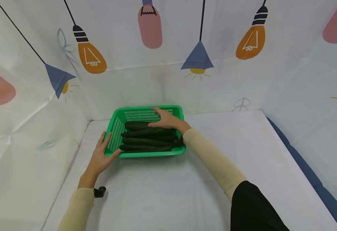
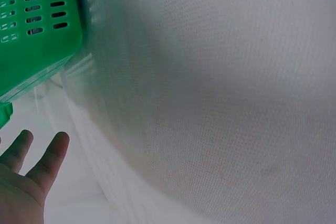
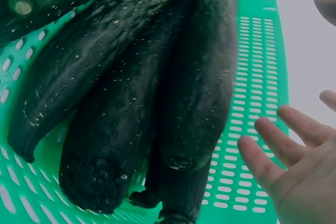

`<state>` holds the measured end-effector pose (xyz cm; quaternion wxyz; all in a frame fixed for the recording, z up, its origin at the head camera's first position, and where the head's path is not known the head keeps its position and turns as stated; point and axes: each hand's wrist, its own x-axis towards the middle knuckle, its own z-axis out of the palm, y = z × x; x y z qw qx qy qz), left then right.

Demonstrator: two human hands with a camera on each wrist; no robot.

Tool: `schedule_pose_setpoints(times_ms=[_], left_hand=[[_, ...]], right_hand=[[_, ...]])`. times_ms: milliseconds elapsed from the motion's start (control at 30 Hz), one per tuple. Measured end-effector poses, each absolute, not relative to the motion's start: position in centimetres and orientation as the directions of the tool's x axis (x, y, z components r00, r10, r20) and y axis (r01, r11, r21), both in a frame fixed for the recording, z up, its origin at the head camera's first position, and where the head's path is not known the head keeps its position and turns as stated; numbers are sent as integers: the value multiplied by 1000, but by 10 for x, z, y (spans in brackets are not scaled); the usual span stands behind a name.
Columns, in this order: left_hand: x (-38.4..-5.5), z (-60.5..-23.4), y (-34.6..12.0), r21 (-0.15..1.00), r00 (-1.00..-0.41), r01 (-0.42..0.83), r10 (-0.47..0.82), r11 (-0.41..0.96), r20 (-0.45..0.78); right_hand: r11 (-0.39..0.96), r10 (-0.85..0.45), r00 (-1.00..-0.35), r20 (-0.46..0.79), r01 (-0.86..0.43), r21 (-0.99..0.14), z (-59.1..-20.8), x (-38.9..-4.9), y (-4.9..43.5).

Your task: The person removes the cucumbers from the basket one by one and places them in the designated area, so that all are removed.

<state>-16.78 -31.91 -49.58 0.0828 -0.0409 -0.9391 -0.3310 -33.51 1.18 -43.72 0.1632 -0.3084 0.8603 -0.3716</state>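
At the green basket, splayed hands

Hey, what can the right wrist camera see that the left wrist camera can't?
Only the right wrist view shows the dark green vegetables, lying inside the green basket. It also shows the right hand, with its fingers spread and not wrapped around any of them.

Only the left wrist view shows the left hand, reaching up from the bottom left corner, and the outside of the basket.

Both views show part of the basket with its little holes, some fingers, and a pale area beside the basket.
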Motion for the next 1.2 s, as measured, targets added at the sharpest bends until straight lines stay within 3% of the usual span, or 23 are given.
schedule_pose_setpoints(times_ms=[400, 600, 1200], left_hand=[[-166, -496, -320, 623, -982, 138, 25, 770, 187], [-169, -495, -319, 622, -980, 145, 25, 770, 197], [-168, -498, -318, 630, -979, 143, 17, 763, 201]], right_hand=[[510, -728, -680, -83, -457, -729, -447, -333, -11], [539, -754, -649, -103, -521, -661, -451, -331, -18], [586, -754, -645, -126, -574, -571, -463, -330, -22]])
